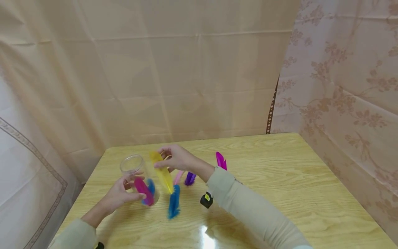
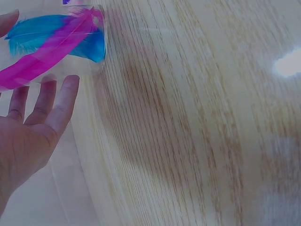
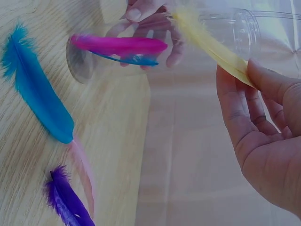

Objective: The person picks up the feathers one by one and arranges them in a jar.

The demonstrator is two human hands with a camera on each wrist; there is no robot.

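Left hand (image 1: pixel 121 195): curving around the side of the jar, thumb and fingers on opposite sides, and holding it.
Clear jar (image 1: pixel 132 166): resting within the left hand's grip, at the left part of the table (image 1: pixel 280 180).
Magenta feather (image 1: pixel 143 188), first: showing through the jar's wall, lying inside.
Blue feather (image 1: pixel 151 186), first: also lying inside, partly crossed by the magenta one.
Yellow feather (image 1: pixel 163 174): hanging aslant just beside the jar, on its right, outside it.
Right hand (image 1: pixel 178 159): pinching the yellow feather narrowly between thumb and fingers; the feather's fluffy end is pointing away from the hand.
Blue feather (image 1: pixel 174 204), second: lying on the wood, nearest the front.
Pale pink feather (image 1: pixel 178 177): lying with one end meeting the second blue feather.
Purple feather (image 1: pixel 190 178): lying just beside the pale pink one.
Magenta feather (image 1: pixel 220 160), second: lying farther right, partly hidden by the right sleeve (image 1: pixel 248 204).
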